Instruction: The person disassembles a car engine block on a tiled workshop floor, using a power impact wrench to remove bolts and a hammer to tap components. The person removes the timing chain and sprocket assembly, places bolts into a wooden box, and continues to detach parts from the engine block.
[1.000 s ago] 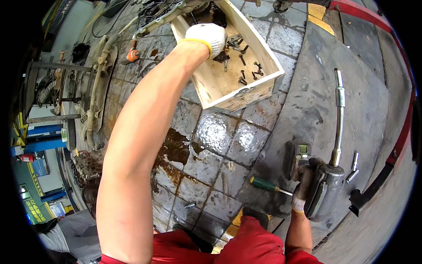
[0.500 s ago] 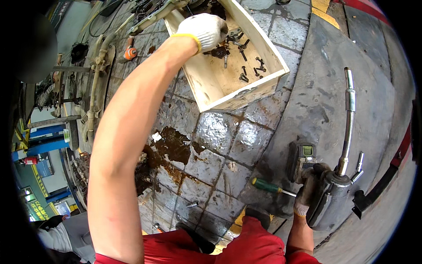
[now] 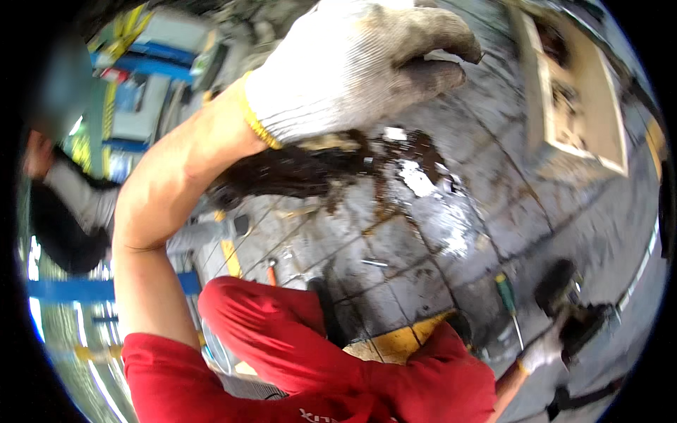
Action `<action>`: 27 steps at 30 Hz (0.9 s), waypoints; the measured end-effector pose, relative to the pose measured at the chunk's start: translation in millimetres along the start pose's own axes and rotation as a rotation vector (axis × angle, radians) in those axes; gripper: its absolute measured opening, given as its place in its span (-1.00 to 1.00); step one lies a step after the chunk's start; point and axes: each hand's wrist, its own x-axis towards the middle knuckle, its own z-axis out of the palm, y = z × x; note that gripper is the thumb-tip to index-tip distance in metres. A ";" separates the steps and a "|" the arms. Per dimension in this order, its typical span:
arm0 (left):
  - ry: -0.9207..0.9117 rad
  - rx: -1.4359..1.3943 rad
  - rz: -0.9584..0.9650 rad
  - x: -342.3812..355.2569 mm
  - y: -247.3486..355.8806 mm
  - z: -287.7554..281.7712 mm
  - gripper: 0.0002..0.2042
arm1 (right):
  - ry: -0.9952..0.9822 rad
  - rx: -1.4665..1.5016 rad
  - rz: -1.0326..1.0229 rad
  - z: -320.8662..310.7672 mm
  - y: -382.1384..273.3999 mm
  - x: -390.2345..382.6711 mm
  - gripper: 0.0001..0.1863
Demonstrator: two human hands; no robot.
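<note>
In right-hand fingers (image 3: 560,328), seemingly one tool (image 3: 591,328)

The upper edge crops the left gloved hand (image 3: 367,74); whether its fingertips pinch anything is unclear. Blur masks how the right gloved hand (image 3: 543,351) wraps the cordless impact wrench (image 3: 591,328), and smears the contents of the wooden box (image 3: 575,166).

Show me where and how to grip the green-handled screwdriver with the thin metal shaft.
Take the thick green handle, probably best from above and the left: it is the broadest part, the screwdriver appears to lie flat, and the white-gloved right hand with the blurred black power tool crowds the right side.
</note>
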 end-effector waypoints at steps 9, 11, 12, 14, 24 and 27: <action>0.196 -0.077 -0.832 -283.0 70.2 -90.4 -0.73 | -0.262 0.746 -0.142 -17.2 -36.8 -95.3 -0.73; 0.027 -0.259 -0.502 -312.9 77.4 -61.4 -0.74 | -0.512 0.782 -0.317 -32.2 -111.0 -103.5 -0.73; 0.025 -0.375 -0.452 -323.6 88.6 -41.8 -0.76 | -0.642 0.776 -0.447 -40.7 -148.1 -104.4 -0.72; -0.210 -0.402 -0.357 -348.3 108.0 -9.5 -0.76 | -0.614 0.515 -1.033 -66.3 -227.9 -105.6 -0.63; -0.615 -0.636 -0.518 -426.5 118.6 90.9 -0.60 | -0.477 0.252 -2.131 -140.6 -486.4 -226.9 -0.45; -0.517 -0.677 -0.590 -438.3 126.0 104.9 -0.63 | -0.165 0.483 -2.194 -130.9 -545.9 -256.5 -0.66</action>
